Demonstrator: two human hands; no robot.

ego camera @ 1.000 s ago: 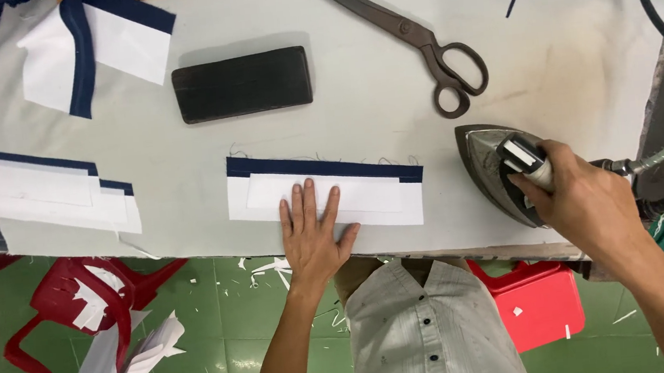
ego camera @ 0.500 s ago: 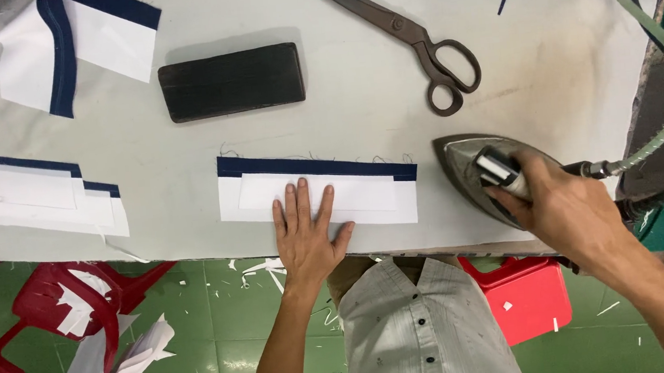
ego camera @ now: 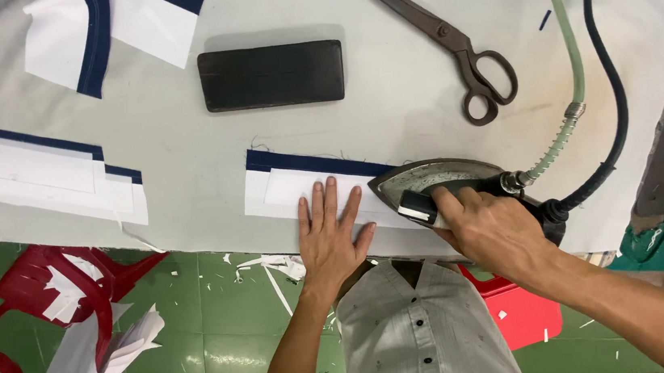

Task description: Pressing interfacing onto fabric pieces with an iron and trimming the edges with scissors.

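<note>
A white fabric piece with a navy top edge (ego camera: pixel 287 184) lies at the near edge of the pale ironing table (ego camera: pixel 181 136). My left hand (ego camera: pixel 332 233) presses flat on its lower part, fingers spread. My right hand (ego camera: pixel 488 226) grips the handle of a steam iron (ego camera: pixel 429 179). The iron's tip sits over the right end of the fabric piece, just right of my left fingers. A green hose (ego camera: pixel 568 66) and a black cable (ego camera: pixel 610 87) run from the iron's back toward the far right.
Large dark scissors (ego camera: pixel 448 41) lie at the far right of the table. A black rectangular block (ego camera: pixel 272 75) sits mid-table. More white and navy pieces lie at the left (ego camera: pixel 30 171) and far left (ego camera: pixel 102 30). Red plastic chairs (ego camera: pixel 25 281) and white scraps are on the green floor.
My right hand has slid the iron leftward, from beside the fabric piece onto its right end. My left hand stays pressed on the piece.
</note>
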